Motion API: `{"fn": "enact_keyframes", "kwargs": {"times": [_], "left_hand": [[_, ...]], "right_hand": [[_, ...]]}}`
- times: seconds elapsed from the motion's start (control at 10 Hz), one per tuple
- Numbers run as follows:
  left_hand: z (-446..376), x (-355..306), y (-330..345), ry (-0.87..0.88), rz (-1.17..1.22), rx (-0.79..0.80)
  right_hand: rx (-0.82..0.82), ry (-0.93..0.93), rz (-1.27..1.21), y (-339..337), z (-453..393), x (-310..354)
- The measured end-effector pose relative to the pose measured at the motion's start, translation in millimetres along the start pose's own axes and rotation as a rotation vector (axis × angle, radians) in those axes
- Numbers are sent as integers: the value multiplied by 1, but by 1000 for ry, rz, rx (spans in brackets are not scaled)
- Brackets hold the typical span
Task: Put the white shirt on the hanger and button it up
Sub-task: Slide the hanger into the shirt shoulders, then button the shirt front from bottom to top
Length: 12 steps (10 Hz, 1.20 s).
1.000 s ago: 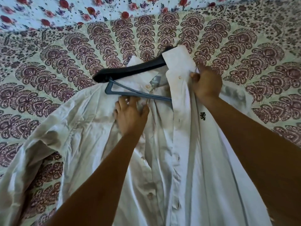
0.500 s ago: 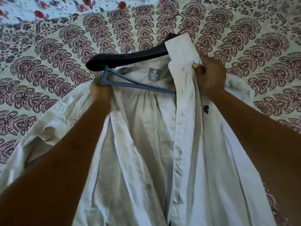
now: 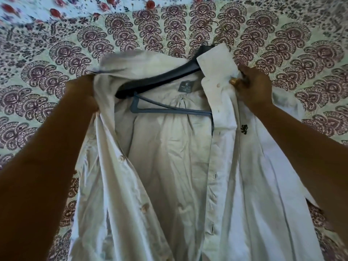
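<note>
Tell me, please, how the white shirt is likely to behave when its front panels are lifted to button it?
The white shirt looks floppy: it creases and drapes loosely. It probably sags wherever unsupported, off the hanger. Its collar stands flatter, so seems stiffer.

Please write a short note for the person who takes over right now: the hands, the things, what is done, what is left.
Left hand: grips the left front panel near the collar.
Right hand: pinches the right collar edge.
White cotton shirt lies open on the patterned bedspread; dark plastic hanger is inside at the collar.
Done: the hanger is in the right shoulder.
Left: cover the hanger's left end, fasten all buttons.
</note>
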<state>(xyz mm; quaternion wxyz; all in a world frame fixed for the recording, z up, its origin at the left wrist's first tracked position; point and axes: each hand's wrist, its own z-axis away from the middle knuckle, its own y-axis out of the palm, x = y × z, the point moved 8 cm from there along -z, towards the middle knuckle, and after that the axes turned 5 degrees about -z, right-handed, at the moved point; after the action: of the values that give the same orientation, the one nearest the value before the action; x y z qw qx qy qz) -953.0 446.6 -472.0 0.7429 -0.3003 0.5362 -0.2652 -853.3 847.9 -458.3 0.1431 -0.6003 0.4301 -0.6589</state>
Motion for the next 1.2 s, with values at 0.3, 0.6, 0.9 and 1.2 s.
{"fn": "enact_keyframes", "kwargs": {"times": [0.3,0.6,0.9,1.2], "left_hand": [[65,-86,12,187,221,15],[64,-106,79,204,17,-5],[93,-110,97,362,-572,10],[232,-18,94,348,-396,148]], "right_hand": [[-56,-60,107,7,4,19],[-14,-18,240,32,-4,39],[-19,9,206,47,9,35],[53,-91,305,41,195,42]]}}
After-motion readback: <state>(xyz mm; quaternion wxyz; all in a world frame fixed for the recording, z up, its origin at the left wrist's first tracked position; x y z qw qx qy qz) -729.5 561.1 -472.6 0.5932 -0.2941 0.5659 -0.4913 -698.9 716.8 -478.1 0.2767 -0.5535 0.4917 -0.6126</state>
